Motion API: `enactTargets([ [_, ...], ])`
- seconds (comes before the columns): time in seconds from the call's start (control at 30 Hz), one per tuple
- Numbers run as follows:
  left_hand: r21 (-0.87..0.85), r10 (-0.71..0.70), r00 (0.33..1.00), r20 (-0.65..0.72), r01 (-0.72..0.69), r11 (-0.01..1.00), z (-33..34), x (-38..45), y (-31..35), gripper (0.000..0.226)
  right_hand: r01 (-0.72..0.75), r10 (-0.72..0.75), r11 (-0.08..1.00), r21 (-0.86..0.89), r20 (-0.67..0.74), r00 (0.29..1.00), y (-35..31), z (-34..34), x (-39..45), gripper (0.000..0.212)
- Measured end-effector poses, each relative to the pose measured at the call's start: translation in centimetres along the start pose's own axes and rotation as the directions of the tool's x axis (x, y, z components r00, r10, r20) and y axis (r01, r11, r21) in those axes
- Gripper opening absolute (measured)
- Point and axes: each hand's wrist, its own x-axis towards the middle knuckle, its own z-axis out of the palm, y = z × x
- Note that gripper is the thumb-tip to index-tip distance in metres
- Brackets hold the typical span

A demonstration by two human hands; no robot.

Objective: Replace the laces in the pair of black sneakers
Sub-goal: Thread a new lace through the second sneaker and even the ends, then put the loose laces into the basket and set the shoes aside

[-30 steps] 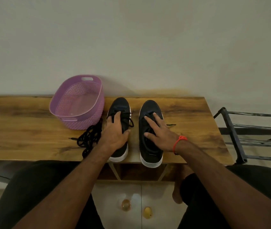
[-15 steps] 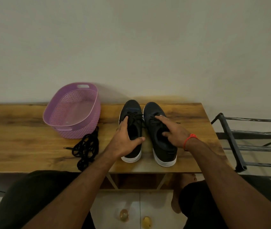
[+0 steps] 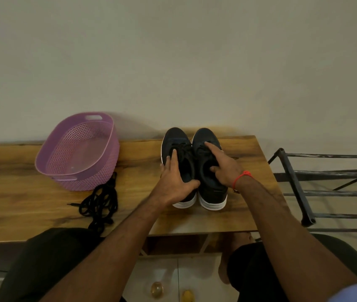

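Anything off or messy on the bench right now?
Mostly tidy. The loose black laces lie in a tangled heap in front of the purple basket, one strand trailing over the bench front edge. The sneakers stand upright, side by side.

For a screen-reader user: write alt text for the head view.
Two hands, left hand and right hand, rest on a pair of black sneakers on a wooden table. Loose black laces lie beside a purple basket.
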Motion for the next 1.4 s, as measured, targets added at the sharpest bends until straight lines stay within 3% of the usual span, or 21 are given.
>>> enactTargets([
  [0.1,-0.001,0.005,1.0,-0.002,-0.005,1.0,0.1,0.5,-0.1,0.125,0.006,-0.008,0.998,0.067,0.021,1.0,0.3,-0.2,0.0,0.091],
  [0.2,-0.049,0.0,1.0,0.017,0.001,0.999,-0.3,0.4,-0.2,0.129,-0.028,0.015,0.968,0.248,0.052,0.999,-0.1,-0.8,-0.2,0.099],
  [0.37,-0.178,0.019,0.999,-0.049,-0.027,0.984,-1.4,0.3,-0.9,0.091,0.03,0.071,0.894,0.447,-0.207,0.976,-1.2,-3.0,-0.6,0.088],
  [0.5,-0.056,0.127,0.983,-0.129,-0.135,0.989,-3.0,-0.3,-1.7,0.074,0.117,0.048,0.907,0.405,-0.375,0.926,-1.2,-4.3,-0.6,0.087],
  [0.63,0.116,0.196,0.958,-0.207,-0.175,0.978,-4.8,-2.8,-1.6,0.069,0.136,-0.019,0.938,0.319,-0.344,0.939,-1.3,-3.0,0.4,0.086],
  [0.77,0.23,0.256,0.936,-0.243,-0.201,0.952,-7.6,-5.2,-2.9,0.071,0.184,-0.086,0.92,0.345,-0.281,0.956,-2.6,-0.9,1.1,0.089],
  [0.9,0.242,0.264,0.932,-0.249,-0.204,0.949,-11.0,-7.3,-3.9,0.039,0.281,-0.217,0.929,0.24,-0.258,0.941,-5.1,1.4,1.0,0.077],
  [1.03,0.223,0.03,0.952,-0.304,0.04,0.974,-14.7,-9.2,-6.9,0.012,0.44,-0.403,0.883,0.163,-0.218,0.889,-9.3,4.3,0.1,0.067],
  [1.17,0.172,-0.253,0.901,-0.353,0.328,0.929,-16.1,-9.3,-10.6,0.004,0.518,-0.493,0.84,0.162,-0.172,0.853,-12.4,8.0,-0.4,0.061],
  [1.27,0.196,-0.348,0.877,-0.331,0.424,0.884,-15.2,-8.9,-11.4,0.027,0.528,-0.518,0.833,0.162,-0.103,0.849,-13.5,10.7,-0.4,0.06],
  [1.4,0.342,-0.474,0.833,-0.285,0.55,0.762,-12.9,-8.5,-12.1,0.074,0.495,-0.5,0.848,0.19,-0.021,0.866,-14.2,13.3,0.5,0.062],
])
